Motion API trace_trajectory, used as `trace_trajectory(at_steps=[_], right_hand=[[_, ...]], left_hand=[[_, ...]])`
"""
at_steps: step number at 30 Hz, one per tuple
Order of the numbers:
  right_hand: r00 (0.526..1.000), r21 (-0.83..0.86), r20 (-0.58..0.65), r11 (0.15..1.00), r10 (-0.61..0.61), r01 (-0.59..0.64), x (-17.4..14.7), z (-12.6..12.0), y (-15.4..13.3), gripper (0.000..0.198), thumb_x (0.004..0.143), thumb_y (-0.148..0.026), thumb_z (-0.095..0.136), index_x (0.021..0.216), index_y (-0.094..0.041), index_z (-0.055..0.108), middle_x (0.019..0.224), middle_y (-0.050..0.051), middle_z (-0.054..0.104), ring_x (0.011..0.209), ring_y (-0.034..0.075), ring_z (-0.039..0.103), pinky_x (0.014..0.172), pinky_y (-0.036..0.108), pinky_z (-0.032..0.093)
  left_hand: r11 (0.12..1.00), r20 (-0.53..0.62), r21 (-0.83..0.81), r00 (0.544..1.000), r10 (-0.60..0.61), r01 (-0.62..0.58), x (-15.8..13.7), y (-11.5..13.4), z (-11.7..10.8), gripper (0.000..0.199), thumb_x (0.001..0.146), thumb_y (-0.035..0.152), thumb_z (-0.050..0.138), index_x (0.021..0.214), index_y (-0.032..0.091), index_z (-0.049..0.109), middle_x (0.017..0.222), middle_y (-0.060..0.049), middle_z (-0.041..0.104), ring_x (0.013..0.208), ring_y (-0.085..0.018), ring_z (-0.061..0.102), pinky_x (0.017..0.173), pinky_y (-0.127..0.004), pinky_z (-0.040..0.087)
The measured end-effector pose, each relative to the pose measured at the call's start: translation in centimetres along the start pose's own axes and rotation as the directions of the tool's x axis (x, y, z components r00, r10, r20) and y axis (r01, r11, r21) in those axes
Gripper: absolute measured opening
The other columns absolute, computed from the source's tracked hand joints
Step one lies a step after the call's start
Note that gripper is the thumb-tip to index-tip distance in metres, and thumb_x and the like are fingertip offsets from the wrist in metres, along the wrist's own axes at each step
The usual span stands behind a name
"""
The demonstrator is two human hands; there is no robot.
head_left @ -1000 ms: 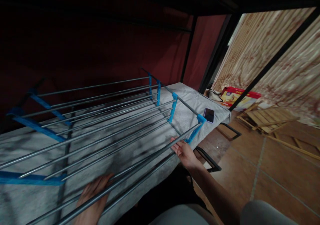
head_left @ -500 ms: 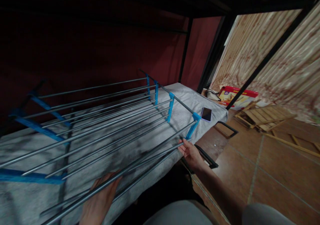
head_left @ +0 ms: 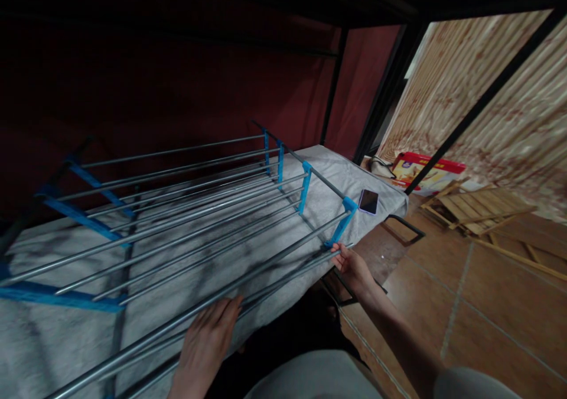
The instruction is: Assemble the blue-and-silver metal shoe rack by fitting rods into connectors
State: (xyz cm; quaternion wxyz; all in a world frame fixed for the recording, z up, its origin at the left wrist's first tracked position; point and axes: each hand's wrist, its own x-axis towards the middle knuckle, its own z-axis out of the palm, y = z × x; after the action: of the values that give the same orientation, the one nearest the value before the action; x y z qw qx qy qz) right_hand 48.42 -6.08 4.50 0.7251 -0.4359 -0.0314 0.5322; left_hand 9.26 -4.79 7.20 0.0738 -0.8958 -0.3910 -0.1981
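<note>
A rack (head_left: 305, 189) of grey metal rods with blue plastic brackets lies on the grey cloth-covered surface. My right hand (head_left: 352, 266) pinches a loose-looking metal rod (head_left: 301, 268) close to its far end, beside the front right blue bracket (head_left: 348, 216). Farther down the same rod, my left hand (head_left: 208, 343) is closed over it, back of the hand upward; the palm side is hidden. The rod runs roughly alongside the rack's front bar (head_left: 155, 331), slightly below it. Another rod (head_left: 153, 378) shows under my left hand.
A phone (head_left: 368, 201) lies on the cloth (head_left: 323, 159) right of the rack. Black metal posts (head_left: 335, 86) rise behind. On the tiled floor (head_left: 425, 292) are a red-and-yellow box (head_left: 427, 174) and a folded wooden piece (head_left: 485, 210). A black handle-like frame (head_left: 405, 227) juts out at the edge.
Both hands have moved right, the left one also upward along the rods. The held rod has shifted right, its end now past my right fingers. The view has turned slightly.
</note>
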Motion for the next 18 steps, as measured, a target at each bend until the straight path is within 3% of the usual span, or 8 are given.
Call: trace_trajectory(at_steps=[4,9,12,18], right_hand=[[1.000,0.025,0.016,1.000,0.018,-0.018,0.1,-0.6,-1.0,0.006,0.087,-0.015,0.067,0.089,-0.021,0.069,0.079,0.001,0.072,0.065,0.013,0.068,0.066,0.022,0.060],[0.999,0.024,0.023,0.999,0.030,-0.031,-0.4,-0.3,-1.1,0.003,0.087,-0.019,0.071,0.087,-0.020,0.068,0.077,0.000,0.071,0.064,0.013,0.067,0.065,0.022,0.060],[0.999,0.008,0.029,0.999,0.043,-0.043,-0.9,0.2,-0.3,0.005,0.086,-0.020,0.073,0.086,-0.020,0.068,0.080,0.001,0.072,0.067,0.013,0.069,0.067,0.022,0.060],[0.997,-0.028,0.020,0.996,0.080,-0.079,-1.4,1.3,2.0,0.010,0.083,-0.020,0.076,0.089,-0.020,0.068,0.088,0.003,0.075,0.074,0.014,0.071,0.070,0.024,0.060]], left_hand=[[1.000,0.070,-0.020,0.997,-0.021,0.022,-0.6,1.7,1.0,0.038,0.099,0.021,0.041,0.128,0.025,0.065,0.108,-0.007,0.076,0.093,-0.021,0.073,0.087,-0.036,0.056],[0.999,-0.023,-0.036,1.000,-0.007,0.006,-2.5,2.6,1.4,0.036,0.101,0.026,0.040,0.125,0.023,0.066,0.105,-0.006,0.077,0.089,-0.020,0.074,0.080,-0.031,0.058],[1.000,-0.050,-0.028,0.999,-0.001,-0.001,-4.2,2.2,1.0,0.036,0.101,0.030,0.040,0.124,0.023,0.067,0.107,-0.006,0.078,0.089,-0.020,0.075,0.078,-0.030,0.060],[0.996,0.078,-0.037,0.994,-0.081,0.084,-7.6,0.3,0.5,0.040,0.098,0.030,0.039,0.125,0.030,0.068,0.110,-0.002,0.078,0.096,-0.021,0.075,0.083,-0.031,0.062]])
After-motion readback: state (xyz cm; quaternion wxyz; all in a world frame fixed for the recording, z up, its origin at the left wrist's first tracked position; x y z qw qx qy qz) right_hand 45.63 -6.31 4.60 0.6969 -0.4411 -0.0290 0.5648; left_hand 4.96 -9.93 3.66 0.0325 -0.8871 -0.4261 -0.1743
